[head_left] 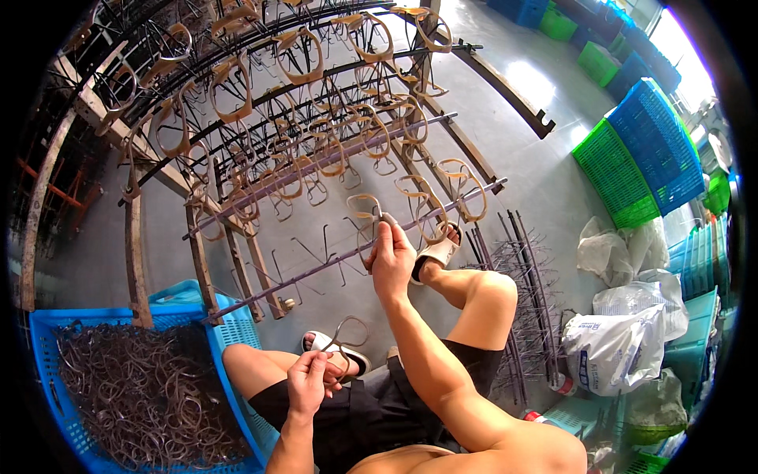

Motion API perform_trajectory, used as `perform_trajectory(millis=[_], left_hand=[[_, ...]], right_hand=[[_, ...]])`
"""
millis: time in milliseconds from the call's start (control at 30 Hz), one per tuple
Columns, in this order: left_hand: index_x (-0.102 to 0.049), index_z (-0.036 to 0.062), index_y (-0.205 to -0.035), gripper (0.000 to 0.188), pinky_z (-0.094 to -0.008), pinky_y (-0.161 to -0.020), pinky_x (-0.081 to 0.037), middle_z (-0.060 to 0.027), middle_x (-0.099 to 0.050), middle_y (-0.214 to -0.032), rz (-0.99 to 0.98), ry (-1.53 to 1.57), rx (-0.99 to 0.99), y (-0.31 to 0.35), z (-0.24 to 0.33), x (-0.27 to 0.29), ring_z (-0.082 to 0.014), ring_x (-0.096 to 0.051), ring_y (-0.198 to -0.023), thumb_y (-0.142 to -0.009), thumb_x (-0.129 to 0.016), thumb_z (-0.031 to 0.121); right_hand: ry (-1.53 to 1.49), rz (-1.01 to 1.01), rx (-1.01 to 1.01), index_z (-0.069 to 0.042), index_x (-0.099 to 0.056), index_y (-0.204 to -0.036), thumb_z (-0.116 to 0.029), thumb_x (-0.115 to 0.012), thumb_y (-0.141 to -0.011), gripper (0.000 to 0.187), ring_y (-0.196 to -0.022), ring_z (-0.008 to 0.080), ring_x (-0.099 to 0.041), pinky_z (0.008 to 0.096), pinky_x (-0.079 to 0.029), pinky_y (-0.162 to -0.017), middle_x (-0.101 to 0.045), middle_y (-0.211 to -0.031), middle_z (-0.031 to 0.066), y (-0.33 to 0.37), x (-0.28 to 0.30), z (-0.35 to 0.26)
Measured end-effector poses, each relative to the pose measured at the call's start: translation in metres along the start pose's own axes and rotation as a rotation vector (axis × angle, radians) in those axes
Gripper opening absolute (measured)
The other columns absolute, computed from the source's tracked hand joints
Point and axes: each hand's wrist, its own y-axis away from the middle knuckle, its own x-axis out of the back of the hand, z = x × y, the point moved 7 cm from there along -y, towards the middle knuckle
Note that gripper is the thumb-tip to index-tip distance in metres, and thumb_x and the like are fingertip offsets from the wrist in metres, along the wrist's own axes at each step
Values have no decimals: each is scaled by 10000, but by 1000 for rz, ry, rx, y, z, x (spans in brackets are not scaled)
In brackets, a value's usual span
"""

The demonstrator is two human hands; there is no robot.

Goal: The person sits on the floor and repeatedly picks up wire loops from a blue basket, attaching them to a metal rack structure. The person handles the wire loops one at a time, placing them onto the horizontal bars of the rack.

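A: Obs. Person seated low, facing a rack (316,158) of dark rods with hooks, most hooks carrying tan loop-shaped frames. Right hand (391,257) is up at a front rod (316,265), fingers pinched narrow on one tan frame (365,207) right at the hook. Left hand (309,383) sits over the knees, closed on a second frame (347,332), loop pointing up.

B: And the stock?

A: Blue crate (47,332) at the person's left, full of dark tangled frames. Loose hooked rods (529,292) lie on the floor at the right, beside white bags (624,340).

B: Risks from here?

A: Judgement only. First, the frame at the rod: the pinch is at one edge, so if the loop misses the hook it could drop to the floor between the feet. Second, neighbouring frames hang close on the rod above; a knock from the wrist may unseat one. Third, bare fingers near the hook tips, so a scratch is possible.

B: Left side?

A: That frame is held only by fingertips, away from the person's line of sight. It could slip onto the lap. I cannot tell how firmly the hooks seat a frame.

B: The rack itself?

A: Looks steady; its feet are partly hidden behind the crate.
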Motion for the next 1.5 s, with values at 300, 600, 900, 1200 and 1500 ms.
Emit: perform_trajectory(millis=[300, 600, 900, 1200, 1500], left_hand=[[-603, -3, -939, 253, -193, -390, -420, -17, -540, -584, 111, 19, -182, 0, 11, 15, -59, -463, -459, -931, -525, 238], [-595, -10, -933, 273, -188, -404, -406, -16, -531, -584, 116, 58, -252, 10, 26, 19, -54, -459, -481, -929, -530, 256], [-594, -4, -922, 241, -194, -353, -331, -27, -507, -548, 25, 167, -371, 10, 44, 12, -67, -433, -419, -926, -530, 228], [-609, -13, -882, 236, -198, -361, -289, -15, -522, -552, -350, 136, -349, 5, 59, 17, -54, -368, -367, -899, -563, 218], [-557, 12, -1026, 228, -307, -687, -464, -104, -567, -937, 879, -803, -540, 22, 77, 167, -209, -576, -816, -897, -557, 200]], right_hand=[[410, -91, 218, -8, -620, -970, -158, -561, -912, 172, -410, 40, -437, 231, -369, -373, -449, -504, -26, 4, -9, -14], [474, -66, 168, -30, -617, -1011, -203, -537, -928, 208, -410, 45, -419, 224, -358, -379, -442, -509, -25, -4, -1, -19], [322, -202, -14, -23, -572, -979, -212, -482, -944, 212, -442, 101, -477, 269, -385, -399, -503, -563, 35, -11, 3, -8], [636, -1279, 248, -34, -577, -1051, -166, -639, -842, 256, -785, 296, -560, 348, -466, -716, -568, -859, 147, 134, -44, -54], [130, -196, -21, -19, -504, -897, -163, -462, -955, 160, -391, 71, -428, 230, -343, -342, -478, -566, 9, 57, -43, -2]])
